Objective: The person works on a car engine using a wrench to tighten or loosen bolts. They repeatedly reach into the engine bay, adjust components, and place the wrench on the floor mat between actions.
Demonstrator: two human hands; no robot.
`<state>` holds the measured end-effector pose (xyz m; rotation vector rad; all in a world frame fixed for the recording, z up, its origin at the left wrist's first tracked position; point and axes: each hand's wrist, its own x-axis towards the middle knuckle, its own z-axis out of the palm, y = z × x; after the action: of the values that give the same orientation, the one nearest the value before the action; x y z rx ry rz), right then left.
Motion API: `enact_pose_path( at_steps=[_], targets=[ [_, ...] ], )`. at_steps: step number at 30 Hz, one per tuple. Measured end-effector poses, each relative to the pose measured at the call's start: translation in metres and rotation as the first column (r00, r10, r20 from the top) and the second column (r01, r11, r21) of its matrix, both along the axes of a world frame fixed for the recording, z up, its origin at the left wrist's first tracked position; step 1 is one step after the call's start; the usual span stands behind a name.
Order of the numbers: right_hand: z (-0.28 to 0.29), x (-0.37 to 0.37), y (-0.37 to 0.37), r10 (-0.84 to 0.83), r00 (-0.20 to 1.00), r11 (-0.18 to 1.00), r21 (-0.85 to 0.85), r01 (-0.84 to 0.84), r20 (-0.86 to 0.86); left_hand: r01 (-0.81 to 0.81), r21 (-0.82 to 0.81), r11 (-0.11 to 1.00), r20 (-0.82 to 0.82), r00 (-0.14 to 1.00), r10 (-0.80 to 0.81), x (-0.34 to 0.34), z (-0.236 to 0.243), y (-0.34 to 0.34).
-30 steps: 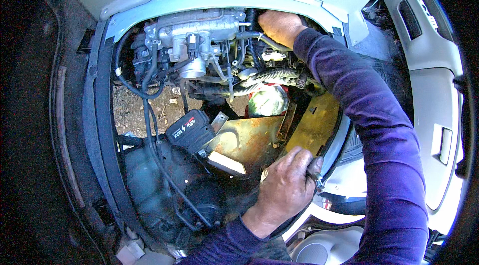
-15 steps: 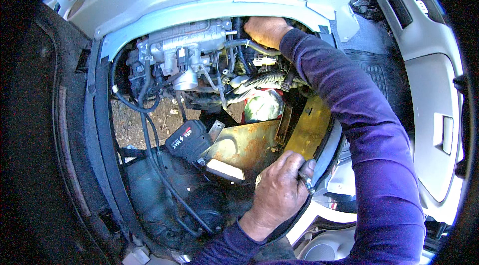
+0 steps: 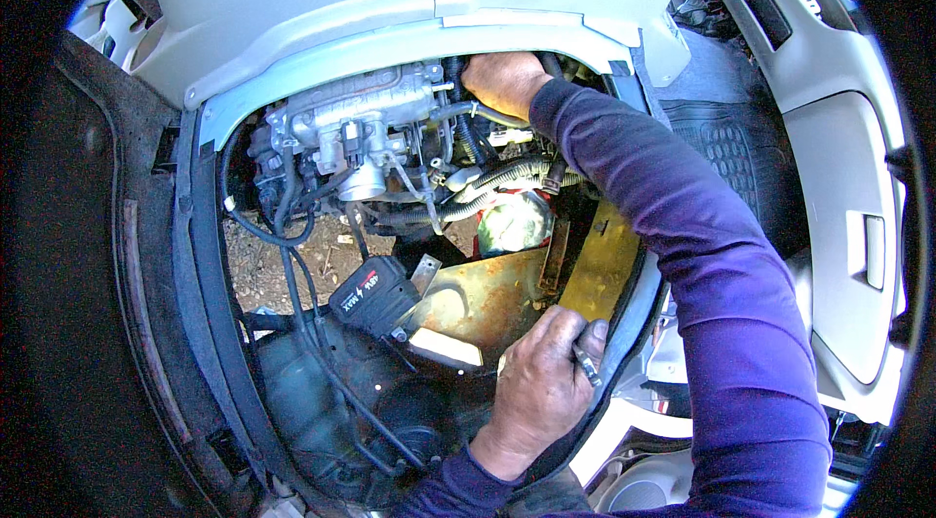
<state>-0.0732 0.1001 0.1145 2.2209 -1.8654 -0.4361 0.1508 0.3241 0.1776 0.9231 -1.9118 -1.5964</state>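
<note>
My left hand (image 3: 541,386) is closed in a fist near the front right rim of the engine opening. A small dark metal rod-shaped piece (image 3: 587,364) sticks out between its thumb and fingers; its exact kind cannot be made out. Across the opening, my right hand (image 3: 502,84) reaches in at the far side, beside black hoses and right of the grey metal engine intake (image 3: 366,108). Its knuckles show bent, while the fingertips are hidden down among the parts. Below it run ribbed wiring conduits (image 3: 512,172).
A black battery pack (image 3: 370,291) with a lit white lamp (image 3: 446,346) rests beside a rusty metal plate (image 3: 487,298). A yellow panel (image 3: 597,269) lines the right side. Black cables (image 3: 341,386) cross the lower left. A pale door panel (image 3: 838,177) stands at right.
The whole view has shifted slightly. My left hand has turned a little, tilting the metal piece. My right hand stays at the same place among the hoses.
</note>
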Motion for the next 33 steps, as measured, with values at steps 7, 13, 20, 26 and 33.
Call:
enact_pose_path(
  at_steps=[7, 13, 20, 26, 33],
  targets=[
    [0.028, -0.015, 0.035, -0.034, 0.96, 0.994, 0.111, 0.003, 0.278, -0.047, 0.168, 0.985, 0.149, 0.989, 0.021, 0.004, -0.005, -0.005],
    [0.084, 0.006, 0.141, -0.25, 0.286, 0.939, 0.159, 0.305, 0.925, -0.034, -0.036, 0.999, 0.37, 0.928, 0.045, 0.007, -0.02, -0.037],
    [0.096, 0.02, 0.168, -0.186, 0.592, 0.974, 0.068, 0.217, 0.784, 0.187, -0.731, 0.656, 0.439, 0.866, 0.241, -0.064, -0.018, -0.131],
    [0.066, 0.022, 0.104, -0.556, 0.561, 0.786, 0.168, 0.595, 0.613, -0.332, 0.063, 0.941, 0.228, 0.923, 0.31, -0.087, -0.039, -0.202],
    [0.027, 0.032, 0.084, -0.576, 0.507, 0.761, 0.196, 0.618, 0.641, -0.13, 0.27, 0.954, 0.448, 0.894, -0.005, -0.102, -0.047, -0.251]
  ],
)
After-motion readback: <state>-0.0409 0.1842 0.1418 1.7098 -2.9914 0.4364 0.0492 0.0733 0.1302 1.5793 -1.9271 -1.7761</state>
